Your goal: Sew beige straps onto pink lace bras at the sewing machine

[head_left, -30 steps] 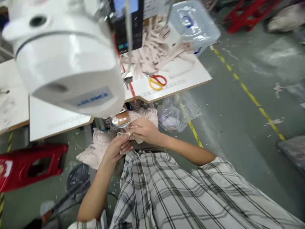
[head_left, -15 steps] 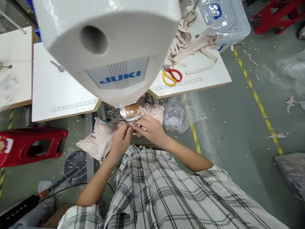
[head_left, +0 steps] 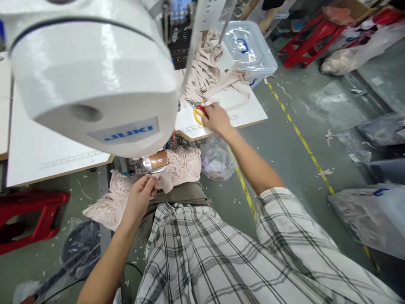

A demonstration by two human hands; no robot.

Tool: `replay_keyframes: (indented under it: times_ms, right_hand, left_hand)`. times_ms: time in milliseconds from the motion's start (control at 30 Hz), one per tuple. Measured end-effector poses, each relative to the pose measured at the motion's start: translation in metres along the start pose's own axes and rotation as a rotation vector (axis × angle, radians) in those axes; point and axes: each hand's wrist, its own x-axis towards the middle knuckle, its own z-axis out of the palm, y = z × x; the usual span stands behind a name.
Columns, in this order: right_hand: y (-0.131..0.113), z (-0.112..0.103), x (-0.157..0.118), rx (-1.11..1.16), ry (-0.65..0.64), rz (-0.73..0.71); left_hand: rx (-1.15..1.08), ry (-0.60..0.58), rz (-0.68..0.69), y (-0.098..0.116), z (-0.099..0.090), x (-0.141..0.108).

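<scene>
My left hand (head_left: pixel 143 195) is closed in a pinch on the edge of a pale pink lace bra (head_left: pixel 184 165), just below the sewing machine's metal plate (head_left: pixel 155 161). Part of the bra hangs over my lap, and one lace cup (head_left: pixel 106 211) lies to the left of my wrist. On the white table to the right, my right hand (head_left: pixel 217 118) has its fingers closed around the red handle of a pair of scissors (head_left: pixel 198 115). The yellow handle loop shows beside my fingers, and the blades point toward a heap of pale fabric strips (head_left: pixel 202 69).
The white sewing machine head (head_left: pixel 95 84) fills the upper left. Beyond the table (head_left: pixel 249 114) stands a clear plastic box (head_left: pixel 249 46). A plastic bag (head_left: pixel 218 160) hangs below the table edge. Red stools (head_left: pixel 303 42) stand on the floor, and another person's arm shows at the top.
My right hand has left the bra and reached up and right onto the scissors on the table. My left hand still pinches the bra's edge. The camera view has shifted to the right.
</scene>
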Motion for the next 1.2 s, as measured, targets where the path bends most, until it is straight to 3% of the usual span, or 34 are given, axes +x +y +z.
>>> replay_keyframes:
  times_ms: [100,200,367,467,567,767,967,1200]
  right_hand:
    - [0.009,0.004,0.022,-0.172,-0.117,-0.011]
    - [0.008,0.0,0.002,-0.171,-0.121,-0.007]
    - [-0.009,-0.039,-0.103,0.156,-0.222,0.009]
    - [-0.036,-0.057,-0.172,0.296,-0.392,-0.202]
    - [-0.066,-0.058,-0.208,0.36,-0.43,-0.378]
    - [-0.099,-0.038,-0.199,0.402,-0.408,-0.452]
    - [-0.094,-0.038,-0.196,0.429,-0.528,-0.426]
    - [-0.085,-0.044,-0.204,0.512,-0.486,-0.294]
  left_hand:
    - [-0.159,-0.011,-0.041,-0.001,0.002,0.0]
    - [-0.292,-0.026,-0.07,-0.005,-0.002,0.001]
    - [-0.403,-0.034,-0.08,-0.008,-0.01,0.0]
    - [-0.415,-0.038,-0.083,-0.008,-0.011,0.002]
    - [-0.393,-0.033,-0.077,-0.008,-0.009,0.003]
    - [-0.234,-0.021,-0.057,-0.007,-0.005,-0.003]
    - [-0.118,0.02,-0.058,-0.003,-0.011,-0.008]
    - [-0.358,-0.039,-0.07,-0.018,-0.019,-0.003]
